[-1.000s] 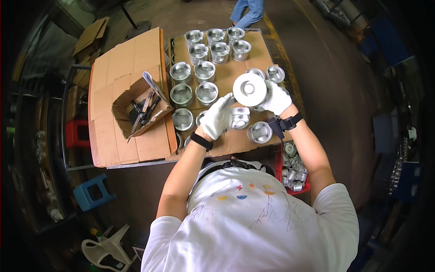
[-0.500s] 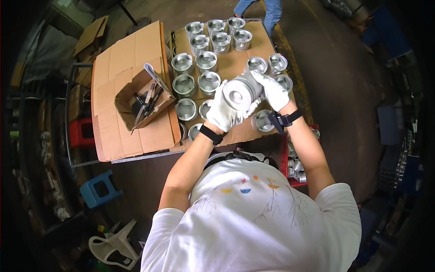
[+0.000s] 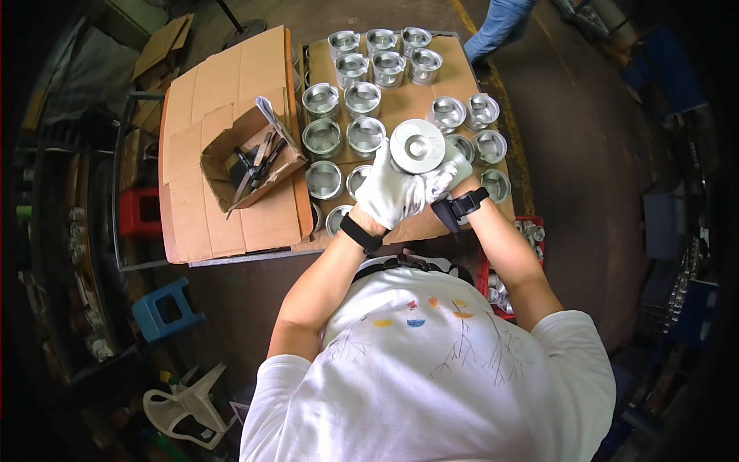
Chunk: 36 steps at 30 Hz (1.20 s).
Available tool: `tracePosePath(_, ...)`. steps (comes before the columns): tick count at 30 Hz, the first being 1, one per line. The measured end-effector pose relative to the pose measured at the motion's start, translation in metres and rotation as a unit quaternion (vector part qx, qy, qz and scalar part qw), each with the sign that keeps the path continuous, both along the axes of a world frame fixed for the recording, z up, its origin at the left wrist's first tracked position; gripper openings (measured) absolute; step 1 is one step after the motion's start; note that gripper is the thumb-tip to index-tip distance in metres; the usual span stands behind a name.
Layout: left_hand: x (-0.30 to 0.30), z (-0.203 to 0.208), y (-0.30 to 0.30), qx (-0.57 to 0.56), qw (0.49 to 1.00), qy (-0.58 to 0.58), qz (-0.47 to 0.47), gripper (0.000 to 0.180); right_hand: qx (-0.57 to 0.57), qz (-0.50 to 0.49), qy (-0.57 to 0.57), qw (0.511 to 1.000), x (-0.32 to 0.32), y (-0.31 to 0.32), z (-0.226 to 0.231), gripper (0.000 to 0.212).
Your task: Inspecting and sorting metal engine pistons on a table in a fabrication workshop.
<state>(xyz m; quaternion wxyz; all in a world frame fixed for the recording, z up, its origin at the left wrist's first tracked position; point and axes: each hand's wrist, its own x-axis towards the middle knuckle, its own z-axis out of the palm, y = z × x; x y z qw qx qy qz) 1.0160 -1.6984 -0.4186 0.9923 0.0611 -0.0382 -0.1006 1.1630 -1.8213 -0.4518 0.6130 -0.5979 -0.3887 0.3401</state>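
Between my two white-gloved hands is a silver engine piston [image 3: 416, 146], raised over the cardboard-covered table with its round crown facing up. My left hand [image 3: 387, 191] wraps its left and lower side. My right hand [image 3: 453, 168] closes on it from the right; the piston and the other glove hide part of those fingers. Several more pistons [image 3: 322, 137] stand in rows on the table to the left of my hands and beyond them. Another group of pistons [image 3: 489, 146] stands just right of my right hand.
On the left, a small cardboard box [image 3: 250, 162] of hand tools rests on a cardboard sheet [image 3: 185, 138]. A red crate [image 3: 483, 269] of metal parts sits below the table's right edge. A blue stool [image 3: 165, 308] stands lower left. Someone's jeans-clad leg [image 3: 500, 29] shows beyond the table.
The piston has been turned so its crown faces up rather than tilting toward me. My right hand has shifted lower around it. The other person's leg has moved right.
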Motion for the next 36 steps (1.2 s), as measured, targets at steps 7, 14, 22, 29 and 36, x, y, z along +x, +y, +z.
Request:
tracePosePath(7, -0.002, 0.003, 0.005, -0.034, 0.999, -0.005, -0.019, 0.047, -0.133, -0.032, -0.293, 0.946, -0.017, 0.001, 0.009, 0.031)
tracePosePath(14, -0.002, -0.004, 0.010, 0.117, 0.992, 0.002, 0.042, 0.053, 0.054, -0.084, 0.436, 0.894, 0.028, 0.002, -0.035, 0.034)
tracePosePath(22, 0.005, -0.004, 0.020, -0.054, 0.990, 0.114, 0.063, 0.060, 0.009, -0.132, -0.127, 0.983, 0.010, -0.005, 0.021, 0.031)
tracePosePath(29, 0.007, 0.002, 0.011, 0.172, 0.960, 0.130, 0.181, 0.060, -0.017, -0.164, 0.162, 0.973, -0.002, 0.000, 0.051, 0.035)
tracePosePath(36, 0.002, -0.001, 0.010, 0.217, 0.948, 0.084, 0.217, 0.063, -0.046, -0.141, 0.155, 0.977, 0.006, -0.007, 0.047, 0.039)
